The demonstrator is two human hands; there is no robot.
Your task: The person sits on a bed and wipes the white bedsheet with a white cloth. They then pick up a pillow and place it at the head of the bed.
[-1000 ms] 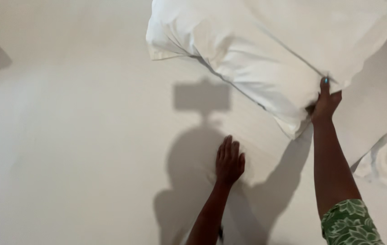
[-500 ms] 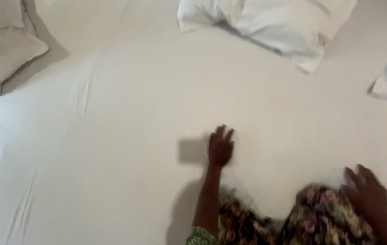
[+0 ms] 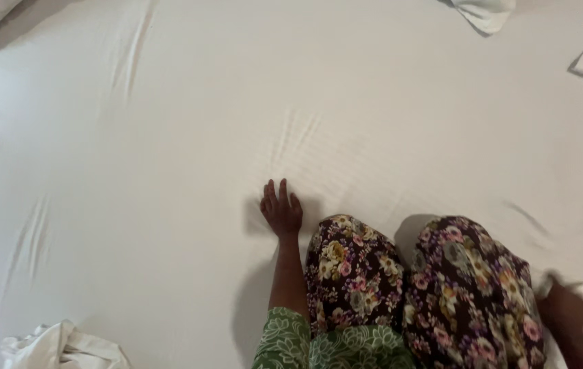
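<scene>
Kneeling: you, on white bedsheet (image 3: 168, 137)
Left hand (image 3: 281, 210): flat, fingers apart, beside knee (image 3: 349, 260)
Right hand (image 3: 566, 309): blurred, grip unclear
Left: creases remain

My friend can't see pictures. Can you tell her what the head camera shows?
A person kneels on a white bed sheet, left hand pressed flat on it, right hand blurred beside the flowered knees. Pillow corners peek in above.

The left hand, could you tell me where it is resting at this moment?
In the head view the left hand lies flat on the white sheet, just left of centre, beside the person's left knee in floral cloth.
</scene>
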